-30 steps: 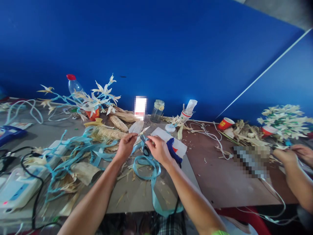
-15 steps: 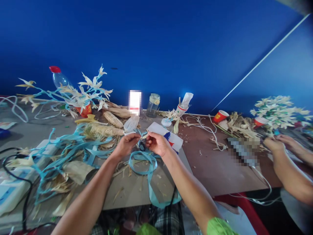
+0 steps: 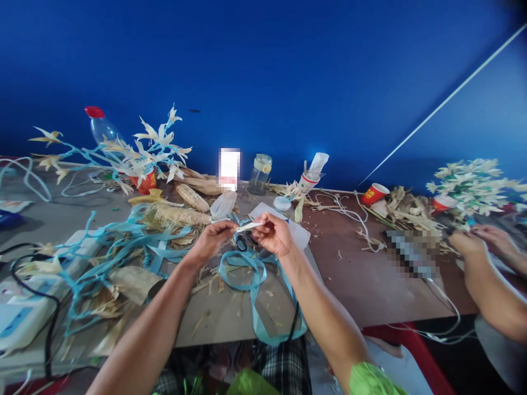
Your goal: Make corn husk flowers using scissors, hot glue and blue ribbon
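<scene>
My right hand (image 3: pixel 275 235) pinches a pale strip of corn husk (image 3: pixel 250 226) that points left toward my other hand. My left hand (image 3: pixel 214 237) is closed in a pinch by the strip's left end; what lies between its fingertips is too small to make out. Just below the strip, between both hands, are dark scissors handles (image 3: pixel 241 242). A light blue ribbon (image 3: pixel 260 312) loops on the table under my hands and hangs over the front edge. To the left lie a corn cob (image 3: pixel 192 197) and a tangle of blue-wrapped stems (image 3: pixel 78 285).
Husk flowers stand in a red cup (image 3: pixel 145 182) at back left. A clear jar (image 3: pixel 260 174), a tilted red cup (image 3: pixel 375 193) and white cables (image 3: pixel 349 211) sit along the wall. A power strip (image 3: pixel 31 312) is at left. Another person's hands (image 3: pixel 473 238) work at far right.
My right hand has moved slightly right and up, and more of the pale husk strip shows between my hands. My left hand stays in its pinch. The whole view has shifted a little.
</scene>
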A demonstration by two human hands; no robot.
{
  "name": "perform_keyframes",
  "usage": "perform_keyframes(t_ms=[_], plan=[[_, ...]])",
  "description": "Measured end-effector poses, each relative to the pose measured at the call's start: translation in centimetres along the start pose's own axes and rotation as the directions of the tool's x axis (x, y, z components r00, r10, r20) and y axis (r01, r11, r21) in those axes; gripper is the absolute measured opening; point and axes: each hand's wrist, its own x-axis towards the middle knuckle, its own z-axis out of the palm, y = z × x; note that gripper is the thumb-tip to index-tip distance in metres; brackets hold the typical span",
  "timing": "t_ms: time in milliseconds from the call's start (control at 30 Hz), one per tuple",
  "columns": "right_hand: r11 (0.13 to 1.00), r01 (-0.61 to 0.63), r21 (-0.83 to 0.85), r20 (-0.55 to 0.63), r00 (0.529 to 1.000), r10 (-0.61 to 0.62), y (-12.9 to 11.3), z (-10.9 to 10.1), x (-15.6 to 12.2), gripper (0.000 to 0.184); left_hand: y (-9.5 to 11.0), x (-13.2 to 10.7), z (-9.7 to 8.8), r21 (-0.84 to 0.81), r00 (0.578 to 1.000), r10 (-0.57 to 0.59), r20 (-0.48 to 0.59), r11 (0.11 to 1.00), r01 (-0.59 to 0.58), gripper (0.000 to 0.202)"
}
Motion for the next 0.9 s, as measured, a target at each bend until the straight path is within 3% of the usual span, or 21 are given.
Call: perform_keyframes(t_ms=[100, 300, 500, 600, 767, 900], plan=[[0.995, 0.098, -0.016, -0.051, 0.994, -0.098, -0.7, -0.2, 0.0, 0.028, -0.2, 0.2, -0.5, -0.013, 0.999, 0.005, -0.043, 1.0, -0.005, 0.021], [0.977, 0.071, -0.203, -0.023, 0.997, -0.077, 0.9, 0.9, -0.3, 0.042, -0.7, 0.4, -0.8, 0.01, 0.998, -0.02, -0.062, 1.0, 0.021, 0.021], [0.917, 0.141, -0.373, -0.093, 0.978, -0.188, 2.3, 1.6, -0.3, 0.028, -0.5, 0.3, -0.2, 0.075, 1.0, 0.016, -0.007, 0.997, -0.016, 0.017], [0.934, 0.095, -0.344, -0.151, 0.976, -0.155, 2.2, 1.3, -0.1, 0.023, -0.4, 0.3, 0.0, 0.084, 1.0, 0.011, 0.004, 0.996, -0.011, 0.016], [0.982, -0.023, -0.187, -0.151, 0.989, -0.006, 1.8, 0.6, 0.3, 0.019, -0.5, 0.3, -0.1, 0.065, 0.999, -0.011, 0.031, 0.998, 0.009, 0.017], [0.986, -0.045, -0.159, -0.151, 0.988, 0.021, 1.8, 0.4, 0.4, 0.017, -0.3, 0.2, 0.0, 0.067, 0.999, -0.023, 0.037, 0.998, 0.02, 0.017]])
